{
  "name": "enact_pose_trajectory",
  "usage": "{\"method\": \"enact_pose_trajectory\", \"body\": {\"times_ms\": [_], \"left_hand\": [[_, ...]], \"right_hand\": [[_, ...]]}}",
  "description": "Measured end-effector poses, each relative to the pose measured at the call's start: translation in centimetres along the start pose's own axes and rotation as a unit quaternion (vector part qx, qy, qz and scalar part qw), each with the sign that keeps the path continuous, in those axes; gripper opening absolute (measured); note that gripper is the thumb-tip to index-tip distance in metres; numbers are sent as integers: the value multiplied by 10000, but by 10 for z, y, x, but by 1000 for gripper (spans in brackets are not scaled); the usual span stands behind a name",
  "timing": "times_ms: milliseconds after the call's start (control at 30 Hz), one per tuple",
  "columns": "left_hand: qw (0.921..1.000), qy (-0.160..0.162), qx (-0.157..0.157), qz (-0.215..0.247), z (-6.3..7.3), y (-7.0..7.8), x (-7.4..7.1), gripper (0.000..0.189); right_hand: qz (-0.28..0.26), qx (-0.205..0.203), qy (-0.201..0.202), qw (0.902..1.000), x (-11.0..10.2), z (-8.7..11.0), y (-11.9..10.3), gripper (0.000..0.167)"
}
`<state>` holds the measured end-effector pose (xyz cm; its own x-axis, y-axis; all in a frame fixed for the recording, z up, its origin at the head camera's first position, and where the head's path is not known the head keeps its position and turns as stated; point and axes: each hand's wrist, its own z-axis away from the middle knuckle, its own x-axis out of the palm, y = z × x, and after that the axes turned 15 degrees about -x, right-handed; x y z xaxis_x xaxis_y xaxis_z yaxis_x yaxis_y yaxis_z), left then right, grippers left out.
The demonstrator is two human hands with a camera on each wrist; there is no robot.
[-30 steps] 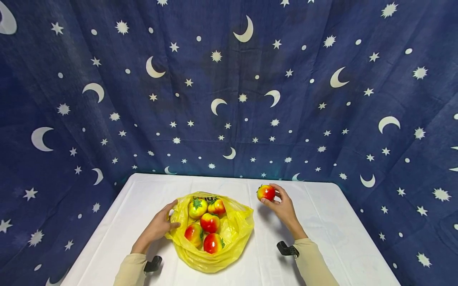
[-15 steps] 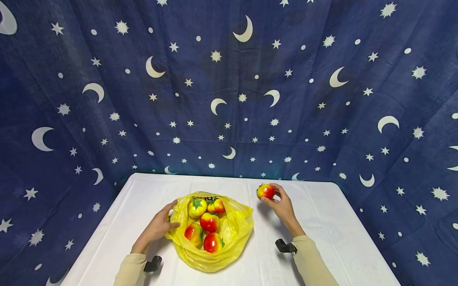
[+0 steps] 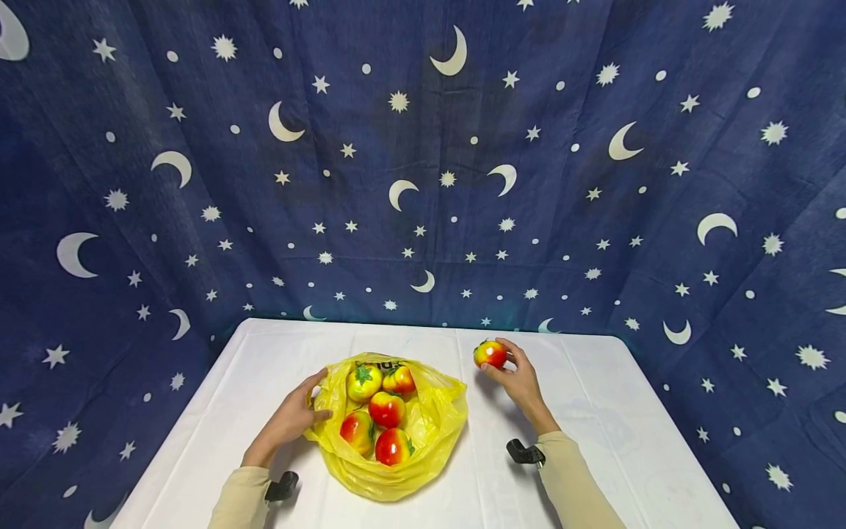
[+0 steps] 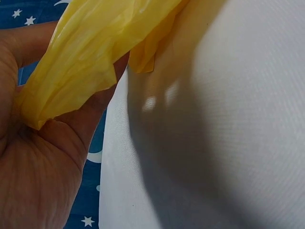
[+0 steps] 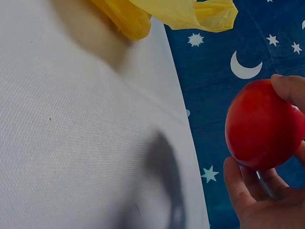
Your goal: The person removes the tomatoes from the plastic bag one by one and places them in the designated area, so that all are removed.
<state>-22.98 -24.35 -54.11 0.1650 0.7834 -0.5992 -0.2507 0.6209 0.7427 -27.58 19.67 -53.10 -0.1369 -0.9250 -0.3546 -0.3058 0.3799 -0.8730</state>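
A yellow plastic bag (image 3: 441, 426) sits on the table with its mouth spread wide. Inside lie several red-and-yellow tomatoes (image 3: 388, 410) with green leafy tops. My left hand (image 3: 291, 419) holds the bag's left rim, thumb and fingers apart; in the left wrist view the film (image 4: 86, 62) runs between them. To the right of the bag, my right hand (image 3: 525, 382) grips one more tomato (image 3: 489, 354) between thumb and fingers, held up off the table. In the right wrist view its red side (image 5: 259, 126) shows, with fingers beneath and the thumb on top.
A white cloth covers the table (image 3: 621, 455). Behind it and at both sides hangs a dark blue curtain (image 3: 423, 147) with moons and stars. A black wrist camera (image 3: 524, 452) juts inward from the right sleeve, another camera (image 3: 283, 486) from the left.
My right forearm has drifted very slightly left, with the tomato still in hand. The left hand and the bag stay as they were.
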Motion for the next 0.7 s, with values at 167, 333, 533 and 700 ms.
{"method": "enact_pose_trajectory", "body": {"times_ms": [167,333,533,700], "left_hand": [[10000,-18,11,37,1,0,0,88],[10000,-21,32,53,2,1,-1,89],[10000,-12,58,74,2,1,-1,88],[10000,-34,12,89,1,-1,0,88]], "right_hand": [[79,22,6,10000,2,-1,4,69],[127,120,-10,9998,4,-2,7,68],[47,258,-15,9997,6,-1,11,69],[113,425,-27,9990,6,-2,15,69]]}}
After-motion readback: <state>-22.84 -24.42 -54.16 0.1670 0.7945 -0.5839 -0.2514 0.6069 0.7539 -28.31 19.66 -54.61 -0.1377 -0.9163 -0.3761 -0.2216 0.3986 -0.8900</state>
